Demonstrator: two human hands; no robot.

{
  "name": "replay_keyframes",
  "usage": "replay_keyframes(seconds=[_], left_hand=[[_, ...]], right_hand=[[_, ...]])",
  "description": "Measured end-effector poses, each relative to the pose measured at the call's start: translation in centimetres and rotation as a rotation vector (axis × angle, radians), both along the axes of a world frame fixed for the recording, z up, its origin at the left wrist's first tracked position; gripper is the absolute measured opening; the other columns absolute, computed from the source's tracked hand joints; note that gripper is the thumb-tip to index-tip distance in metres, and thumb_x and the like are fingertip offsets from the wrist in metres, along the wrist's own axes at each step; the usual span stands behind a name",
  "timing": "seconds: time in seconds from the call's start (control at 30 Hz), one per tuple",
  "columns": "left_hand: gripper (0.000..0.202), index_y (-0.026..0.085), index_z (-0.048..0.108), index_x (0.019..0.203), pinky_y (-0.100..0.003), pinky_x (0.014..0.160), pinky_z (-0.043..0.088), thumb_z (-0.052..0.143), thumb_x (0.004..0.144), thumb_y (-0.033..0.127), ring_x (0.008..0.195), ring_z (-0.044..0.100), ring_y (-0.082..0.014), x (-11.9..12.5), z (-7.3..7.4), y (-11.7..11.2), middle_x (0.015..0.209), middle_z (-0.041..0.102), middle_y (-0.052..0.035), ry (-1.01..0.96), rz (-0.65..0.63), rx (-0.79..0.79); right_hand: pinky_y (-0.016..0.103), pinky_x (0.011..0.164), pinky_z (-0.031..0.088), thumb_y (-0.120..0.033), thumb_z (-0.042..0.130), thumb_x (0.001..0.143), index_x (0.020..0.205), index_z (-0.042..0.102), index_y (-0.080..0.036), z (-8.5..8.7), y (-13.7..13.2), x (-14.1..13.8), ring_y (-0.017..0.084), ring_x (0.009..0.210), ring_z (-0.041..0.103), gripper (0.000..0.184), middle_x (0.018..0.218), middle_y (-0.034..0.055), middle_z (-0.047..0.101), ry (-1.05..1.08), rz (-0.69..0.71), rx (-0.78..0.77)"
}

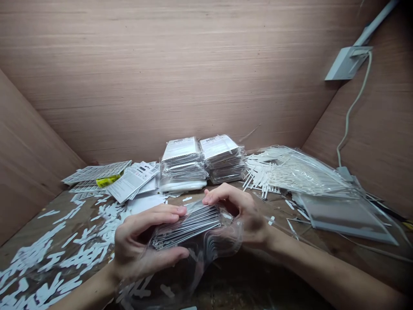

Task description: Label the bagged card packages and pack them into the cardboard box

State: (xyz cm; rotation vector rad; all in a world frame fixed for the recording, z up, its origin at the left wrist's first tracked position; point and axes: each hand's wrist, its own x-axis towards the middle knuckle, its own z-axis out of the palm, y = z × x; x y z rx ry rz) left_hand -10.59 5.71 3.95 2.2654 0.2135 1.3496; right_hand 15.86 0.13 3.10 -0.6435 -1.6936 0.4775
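Between my two hands is a stack of thin cards [189, 228] in a clear plastic bag [200, 262], edges toward me. My left hand [148, 239] wraps the stack's left end, fingers on top and thumb along the front. On the right end, my right hand [237, 211] grips the stack and bag, with curled fingers at the top corner; its thumb is partly hidden behind the plastic. The bag's loose part hangs below the stack and is smeared by motion. Straight behind stand two piles of bagged card packs, a left pile [183, 165] and a right pile [222, 159].
White paper strips [80, 249] litter the table on the left. Loose printed cards [134, 183], sticker sheets [93, 174] and a yellow roll [108, 181] lie behind them. Thin white sticks [264, 172] and clear plastic bags [348, 217] are at right. A cable [348, 116] hangs from a wall socket [348, 64].
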Motion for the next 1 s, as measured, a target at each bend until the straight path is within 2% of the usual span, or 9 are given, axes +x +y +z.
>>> replay_keyframes(seconds=[0.23, 0.43, 0.77, 0.9, 1.0], left_hand=[[0.042, 0.024, 0.078, 0.119, -0.035, 0.091, 0.069, 0.089, 0.079, 0.016, 0.103, 0.082, -0.0269, 0.3, 0.9, -0.2, 0.114, 0.084, -0.0095, 0.013, 0.037, -0.003], [0.042, 0.028, 0.08, 0.118, -0.038, 0.09, 0.07, 0.091, 0.078, 0.02, 0.101, 0.082, -0.0282, 0.2, 1.0, -0.2, 0.114, 0.084, -0.0081, 0.02, 0.064, -0.03], [0.042, 0.028, 0.08, 0.117, -0.037, 0.087, 0.071, 0.091, 0.078, 0.021, 0.101, 0.083, -0.0281, 0.3, 1.4, -0.4, 0.112, 0.084, -0.0079, 0.028, 0.059, -0.025], [0.041, 0.027, 0.08, 0.118, -0.036, 0.089, 0.07, 0.092, 0.078, 0.022, 0.103, 0.082, -0.0275, 0.2, 1.2, -0.2, 0.114, 0.084, -0.0081, 0.032, 0.058, -0.036], [0.045, 0.028, 0.08, 0.119, -0.039, 0.091, 0.07, 0.095, 0.076, 0.029, 0.102, 0.082, -0.0285, 0.0, 0.7, 0.1, 0.115, 0.084, -0.0078, 0.024, 0.057, -0.042]], right_hand=[[0.041, 0.104, 0.062, -0.037, 0.102, 0.066, 0.117, 0.073, -0.019, 0.7, 0.3, 0.3, 0.024, 0.103, 0.076, 0.061, 0.112, 0.0097, 0.077, -0.035, 0.04, 0.063], [0.042, 0.102, 0.063, -0.035, 0.102, 0.066, 0.117, 0.075, -0.019, 1.4, 0.3, 0.5, 0.026, 0.103, 0.078, 0.06, 0.113, 0.0117, 0.08, -0.083, 0.021, 0.121], [0.042, 0.101, 0.063, -0.035, 0.102, 0.065, 0.116, 0.076, -0.019, 1.2, 0.3, 0.4, 0.026, 0.103, 0.078, 0.059, 0.11, 0.0105, 0.081, -0.068, 0.019, 0.092], [0.042, 0.101, 0.063, -0.033, 0.103, 0.064, 0.115, 0.076, -0.017, 1.2, 0.3, 0.4, 0.026, 0.102, 0.078, 0.059, 0.109, 0.0113, 0.081, -0.059, 0.024, 0.09], [0.041, 0.101, 0.063, -0.035, 0.103, 0.064, 0.113, 0.077, -0.019, 1.2, 0.4, 0.4, 0.025, 0.101, 0.079, 0.058, 0.108, 0.0103, 0.082, -0.043, 0.025, 0.083]])
